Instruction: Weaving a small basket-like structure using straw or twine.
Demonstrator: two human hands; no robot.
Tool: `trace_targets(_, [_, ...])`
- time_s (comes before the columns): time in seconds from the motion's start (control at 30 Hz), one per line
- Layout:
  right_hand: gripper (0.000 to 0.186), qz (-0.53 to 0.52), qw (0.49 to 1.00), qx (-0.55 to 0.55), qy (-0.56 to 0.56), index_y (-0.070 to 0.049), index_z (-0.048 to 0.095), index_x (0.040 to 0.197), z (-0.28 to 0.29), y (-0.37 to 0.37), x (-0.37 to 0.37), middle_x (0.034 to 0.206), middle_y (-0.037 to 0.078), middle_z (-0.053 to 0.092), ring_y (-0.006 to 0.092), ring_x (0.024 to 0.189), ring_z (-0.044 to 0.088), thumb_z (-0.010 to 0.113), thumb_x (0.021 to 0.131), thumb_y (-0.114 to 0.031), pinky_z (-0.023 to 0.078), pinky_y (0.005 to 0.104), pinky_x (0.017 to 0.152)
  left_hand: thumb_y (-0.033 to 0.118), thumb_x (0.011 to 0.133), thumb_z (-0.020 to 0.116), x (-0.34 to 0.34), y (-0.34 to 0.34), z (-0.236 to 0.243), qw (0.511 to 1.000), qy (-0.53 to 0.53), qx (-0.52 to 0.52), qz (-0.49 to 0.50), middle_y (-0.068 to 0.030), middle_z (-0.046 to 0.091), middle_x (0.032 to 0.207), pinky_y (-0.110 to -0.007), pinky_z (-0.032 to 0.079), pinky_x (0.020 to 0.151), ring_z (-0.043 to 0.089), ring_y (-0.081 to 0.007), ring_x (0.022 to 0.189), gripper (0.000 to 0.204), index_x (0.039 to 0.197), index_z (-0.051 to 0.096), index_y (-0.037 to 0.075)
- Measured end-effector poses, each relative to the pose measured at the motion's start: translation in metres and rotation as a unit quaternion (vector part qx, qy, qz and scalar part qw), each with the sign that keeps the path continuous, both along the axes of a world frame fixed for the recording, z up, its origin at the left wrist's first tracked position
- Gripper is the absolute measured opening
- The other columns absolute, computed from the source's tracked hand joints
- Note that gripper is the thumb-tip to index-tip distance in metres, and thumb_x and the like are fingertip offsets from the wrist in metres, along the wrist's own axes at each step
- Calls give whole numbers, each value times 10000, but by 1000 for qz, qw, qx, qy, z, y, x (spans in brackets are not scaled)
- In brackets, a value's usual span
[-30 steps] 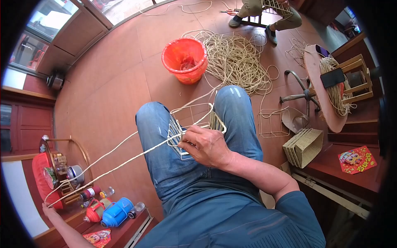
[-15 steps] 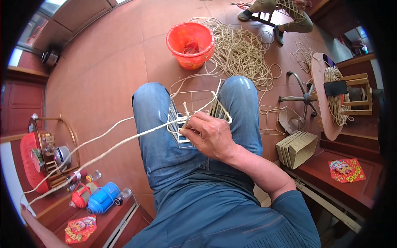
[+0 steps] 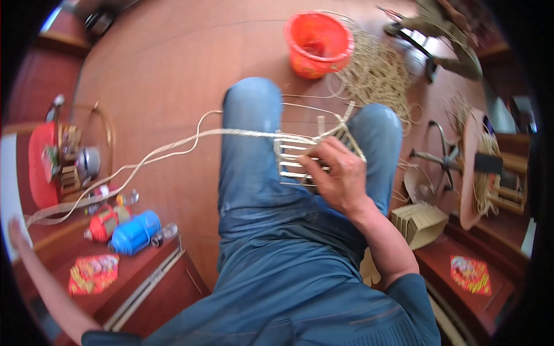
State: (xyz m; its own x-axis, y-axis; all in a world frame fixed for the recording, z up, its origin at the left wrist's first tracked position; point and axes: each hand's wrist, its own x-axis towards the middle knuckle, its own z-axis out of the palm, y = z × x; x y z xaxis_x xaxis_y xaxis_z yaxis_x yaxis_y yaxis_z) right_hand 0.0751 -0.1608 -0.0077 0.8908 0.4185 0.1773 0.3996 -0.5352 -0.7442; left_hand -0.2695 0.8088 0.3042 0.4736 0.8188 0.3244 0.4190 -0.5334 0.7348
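A small wire basket frame point(image 3: 281, 164), partly woven with pale cord in rows, sits between my knees. My right hand point(image 3: 340, 173) is closed on its near right part, thumb and fingers pinched together; the fingertips partly hide what they grip. From the frame, long strands of pale twisted cord point(image 3: 231, 132) stretch left across my thigh and sag in the air. They run to my left hand point(image 3: 16, 232) at the far left rim, arm stretched out. That hand is blurred, but the cord ends at its fingers. A short cord end point(image 3: 321, 124) sticks up beside the right hand.
Ahead stand a red bucket point(image 3: 319, 63) and a heap of loose cord point(image 3: 378, 72), with another person's leg point(image 3: 456, 66) beyond. At left are a blue flask point(image 3: 135, 233) and red stool point(image 3: 43, 164); at right, stacked woven baskets point(image 3: 418, 225) and a swivel chair base point(image 3: 437, 155).
My left hand has moved up along the left rim, and the cord has gone from nearly straight to sagging. The view has shifted; the right hand stays at the frame.
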Motion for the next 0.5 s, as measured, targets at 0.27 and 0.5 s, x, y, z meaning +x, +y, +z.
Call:
trace_targets(0.27, [112, -18, 999, 27, 44, -13, 779, 951, 5, 7, -3, 884, 84, 727, 175, 737, 708, 850, 966, -98, 542, 312, 649, 467, 1137, 639, 167, -194, -389, 884, 63, -417, -201, -34, 752, 1112, -314, 602, 805, 730, -155, 905, 364, 1279, 707, 139])
trace_targets(0.5, [79, -19, 996, 25, 86, 11, 778, 1001, 4, 4, -4, 969, 62, 743, 117, 809, 659, 815, 1002, -59, 521, 263, 698, 3, 936, 672, 123, -462, -646, 819, 211, -533, -15, -51, 705, 763, -335, 497, 510, 632, -160, 608, 156, 1018, 780, 81])
